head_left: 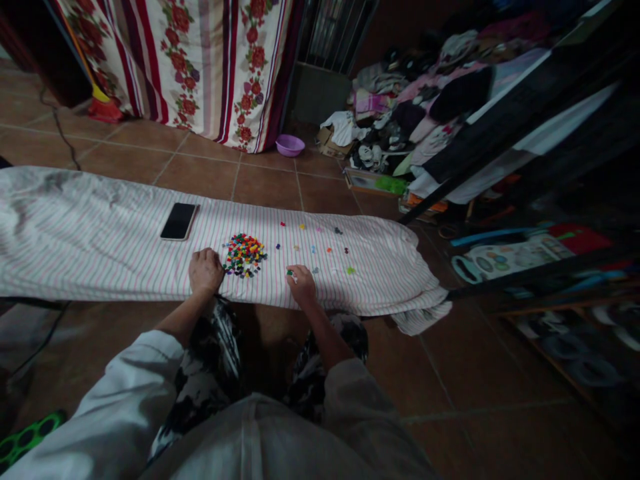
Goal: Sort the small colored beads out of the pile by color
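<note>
A pile of small multicoloured pieces (245, 253) lies on the striped cloth (125, 253). My left hand (206, 270) rests at the pile's left edge, its fingers curled near dark pieces; whether it holds any is hidden. Right of the pile, my right hand (302, 283) has its fingers pressed together at a small green piece (290, 272). Beyond it, small groups sorted by colour are spread out, among them red (283, 224), yellow (302, 227), dark blue (279, 247), orange (329, 250), dark grey (339, 231) and lime green (351, 270).
A phone (179, 221) lies on the cloth left of the pile. On the tiled floor beyond are a purple basin (290, 145) and heaped clothes (400, 113). Dark bars (480, 160) and a shelf (565, 307) stand at the right.
</note>
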A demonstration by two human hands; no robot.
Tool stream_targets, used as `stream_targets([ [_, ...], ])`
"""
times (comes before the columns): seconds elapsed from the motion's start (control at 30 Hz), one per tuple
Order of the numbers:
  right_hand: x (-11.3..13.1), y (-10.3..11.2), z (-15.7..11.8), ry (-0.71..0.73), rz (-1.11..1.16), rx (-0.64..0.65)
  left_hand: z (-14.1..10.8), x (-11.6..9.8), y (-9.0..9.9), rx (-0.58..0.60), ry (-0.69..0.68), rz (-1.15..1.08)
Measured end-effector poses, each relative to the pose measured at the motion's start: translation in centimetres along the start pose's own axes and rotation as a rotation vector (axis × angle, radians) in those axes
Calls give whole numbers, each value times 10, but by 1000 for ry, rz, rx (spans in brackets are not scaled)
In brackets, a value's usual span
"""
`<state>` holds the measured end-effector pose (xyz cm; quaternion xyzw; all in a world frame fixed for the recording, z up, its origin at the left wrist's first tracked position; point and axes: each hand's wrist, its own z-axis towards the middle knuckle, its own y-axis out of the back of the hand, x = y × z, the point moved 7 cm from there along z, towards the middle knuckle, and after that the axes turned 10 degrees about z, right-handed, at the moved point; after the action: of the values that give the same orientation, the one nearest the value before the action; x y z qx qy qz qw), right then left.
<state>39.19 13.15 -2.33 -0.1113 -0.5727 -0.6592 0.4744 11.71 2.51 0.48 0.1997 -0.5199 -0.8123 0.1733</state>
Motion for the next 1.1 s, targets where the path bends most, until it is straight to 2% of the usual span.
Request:
stream_targets([
  [0.33, 1, 2, -2, -9, 28, -9, 1, 2, -5, 13, 15, 17],
  [0.47, 7, 7, -3, 9, 13, -100, 1, 1, -1, 21, 23, 20],
  [0.57, 22, 5, -1, 62, -9, -153, 1, 0, 0, 29, 26, 15],
  [0.67, 44, -10, 2, 139, 28, -78, 1, 0, 0, 34, 33, -5],
  [0.8, 75, -44, 6, 179, 79, 105, 0, 0, -1, 36, 31, -25],
  [0.93, 103, -77, 7, 211, 69, 236, 0, 1, -4, 23, 20, -12],
  [1.1, 122, -98, 10, 228, 26, 287, 0, 3, -9, 18, 7, 13],
])
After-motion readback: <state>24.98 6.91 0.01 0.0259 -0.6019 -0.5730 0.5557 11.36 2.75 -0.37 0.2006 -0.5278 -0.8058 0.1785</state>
